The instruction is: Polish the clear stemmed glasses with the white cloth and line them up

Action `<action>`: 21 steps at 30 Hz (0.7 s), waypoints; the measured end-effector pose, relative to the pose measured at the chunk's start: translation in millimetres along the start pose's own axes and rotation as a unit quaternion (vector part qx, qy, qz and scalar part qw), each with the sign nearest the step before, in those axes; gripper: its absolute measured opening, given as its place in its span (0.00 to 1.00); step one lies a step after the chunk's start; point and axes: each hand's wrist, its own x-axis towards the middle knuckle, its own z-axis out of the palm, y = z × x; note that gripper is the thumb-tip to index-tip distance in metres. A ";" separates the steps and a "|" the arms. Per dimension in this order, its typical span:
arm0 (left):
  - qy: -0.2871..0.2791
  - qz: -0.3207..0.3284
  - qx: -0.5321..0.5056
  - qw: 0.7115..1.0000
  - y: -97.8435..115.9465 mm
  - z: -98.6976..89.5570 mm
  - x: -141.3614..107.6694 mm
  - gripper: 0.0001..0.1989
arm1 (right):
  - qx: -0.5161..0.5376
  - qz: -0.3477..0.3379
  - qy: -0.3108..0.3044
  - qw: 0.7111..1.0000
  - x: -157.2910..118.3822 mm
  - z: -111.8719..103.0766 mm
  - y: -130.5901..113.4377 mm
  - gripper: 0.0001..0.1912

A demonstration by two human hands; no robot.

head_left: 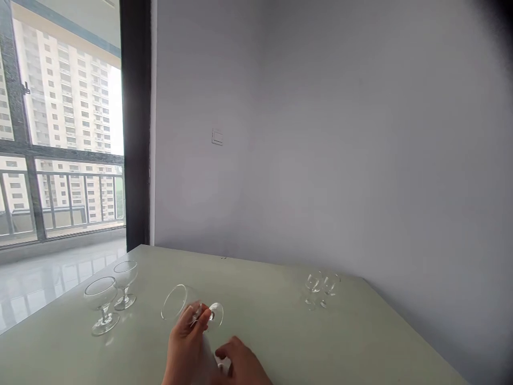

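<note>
My left hand (187, 338) is closed around the stem of a clear glass goblet (175, 302). The goblet lies tilted on its side in the air, its bowl toward the left and its round foot (217, 314) toward the right. Low in the view, just right of it, is my right hand (242, 361), its fingers curled by a small pale, shiny thing (223, 366) that is mostly hidden. Two more stemmed goblets stand upright at the left of the table, one nearer (105, 322) and one behind it (125, 302).
Several small stemmed glasses (323, 302) stand in a group on the right of the pale green glossy table (272, 299). Grey walls (312, 160) rise behind the table, with a light switch (217, 137). A dark-framed opening (136, 128) and windows are at the left.
</note>
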 end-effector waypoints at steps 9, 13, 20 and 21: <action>-0.083 0.061 0.103 0.989 -16.1 21.2 -24.5 0.10 | 0.064 -0.037 0.100 0.992 3.2 -35.0 -39.0 0.23; -0.129 0.107 0.167 0.972 -29.2 22.7 -26.3 0.13 | 0.179 0.025 0.100 0.978 7.9 -24.4 -33.5 0.15; -0.213 0.079 0.350 0.909 -67.9 21.4 -12.7 0.26 | 0.223 0.113 0.157 0.955 10.7 -60.2 5.2 0.17; -0.237 0.077 0.388 0.887 -70.1 21.4 -11.4 0.28 | 0.204 0.135 0.176 0.954 8.6 -72.2 17.4 0.19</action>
